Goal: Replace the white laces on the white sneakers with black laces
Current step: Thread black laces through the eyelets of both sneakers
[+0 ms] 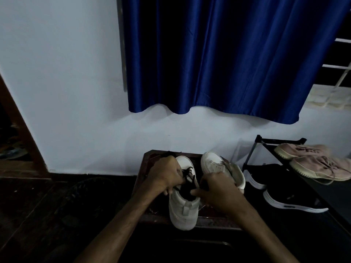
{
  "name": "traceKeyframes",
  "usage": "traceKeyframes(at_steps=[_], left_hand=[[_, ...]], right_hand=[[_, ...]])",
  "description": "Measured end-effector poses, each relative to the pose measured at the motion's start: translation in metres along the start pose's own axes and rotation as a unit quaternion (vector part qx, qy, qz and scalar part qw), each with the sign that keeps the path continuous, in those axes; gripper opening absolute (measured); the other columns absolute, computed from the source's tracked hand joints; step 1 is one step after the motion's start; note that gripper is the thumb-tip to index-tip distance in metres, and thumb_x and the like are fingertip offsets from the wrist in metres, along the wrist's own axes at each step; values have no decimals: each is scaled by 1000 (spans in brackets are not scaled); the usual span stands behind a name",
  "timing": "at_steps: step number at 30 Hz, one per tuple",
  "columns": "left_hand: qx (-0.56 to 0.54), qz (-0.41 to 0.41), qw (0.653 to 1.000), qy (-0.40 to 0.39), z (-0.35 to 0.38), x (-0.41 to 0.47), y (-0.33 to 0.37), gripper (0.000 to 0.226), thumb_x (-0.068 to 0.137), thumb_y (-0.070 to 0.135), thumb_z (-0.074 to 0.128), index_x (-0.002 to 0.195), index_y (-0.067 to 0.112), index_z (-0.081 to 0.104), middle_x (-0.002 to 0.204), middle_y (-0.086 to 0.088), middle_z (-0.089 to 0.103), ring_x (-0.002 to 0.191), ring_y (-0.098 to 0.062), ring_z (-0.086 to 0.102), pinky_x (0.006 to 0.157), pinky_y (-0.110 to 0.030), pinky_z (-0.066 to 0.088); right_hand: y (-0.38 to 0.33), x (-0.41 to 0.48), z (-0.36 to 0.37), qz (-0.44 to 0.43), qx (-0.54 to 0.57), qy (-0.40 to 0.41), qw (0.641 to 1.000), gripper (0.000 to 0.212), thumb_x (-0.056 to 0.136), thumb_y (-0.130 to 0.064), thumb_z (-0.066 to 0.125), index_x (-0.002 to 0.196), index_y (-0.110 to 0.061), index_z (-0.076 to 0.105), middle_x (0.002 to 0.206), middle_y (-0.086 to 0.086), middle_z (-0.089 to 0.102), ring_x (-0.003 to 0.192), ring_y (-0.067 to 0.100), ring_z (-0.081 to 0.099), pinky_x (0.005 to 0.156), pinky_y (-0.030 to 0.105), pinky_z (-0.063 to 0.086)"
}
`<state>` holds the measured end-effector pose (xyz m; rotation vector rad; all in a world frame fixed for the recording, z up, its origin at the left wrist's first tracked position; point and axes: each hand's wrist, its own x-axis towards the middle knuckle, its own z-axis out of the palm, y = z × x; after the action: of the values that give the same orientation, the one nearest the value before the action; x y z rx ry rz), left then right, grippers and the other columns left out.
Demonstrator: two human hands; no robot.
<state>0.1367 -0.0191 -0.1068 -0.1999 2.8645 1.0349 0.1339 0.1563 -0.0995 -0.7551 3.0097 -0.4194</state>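
Dim room, pale wall (pixel 66 92), blue curtain (pixel 228 54), dark floor (pixel 28 205), black shoe rack (pixel 252 154)

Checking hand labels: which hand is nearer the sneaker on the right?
Right. The right hand is directly in front of that sneaker, overlapping its near edge. The left hand is further left, across the other sneaker, at its black laces.

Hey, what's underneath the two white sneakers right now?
A small dark table holds the near sneaker and the far sneaker. Both shoes, the left hand and the right hand cover most of its top, so anything lying there is hidden.
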Motion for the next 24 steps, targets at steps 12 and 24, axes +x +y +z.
traceKeyframes(at_steps=[12, 24], left_hand=[[16, -17, 999, -22, -13, 6, 1, 22, 77, 8, 56, 63, 11, 72, 68, -12, 73, 58, -29, 71, 51, -45, 60], [106, 20, 994, 33, -10, -8, 5, 15, 82, 26, 67, 92, 28, 78, 88, -2, 75, 78, -16, 72, 69, -20, 51]], right_hand=[[-36, 2, 23, -112, -65, 129, 983, 33, 89, -53, 52, 110, -29, 59, 97, 1, 69, 89, 27, 65, 62, 29, 35], [-41, -1, -2, -137, -186, -1, 973, 22, 96, -19, 47, 112, -8, 58, 113, 12, 62, 103, 33, 63, 68, 34, 37]])
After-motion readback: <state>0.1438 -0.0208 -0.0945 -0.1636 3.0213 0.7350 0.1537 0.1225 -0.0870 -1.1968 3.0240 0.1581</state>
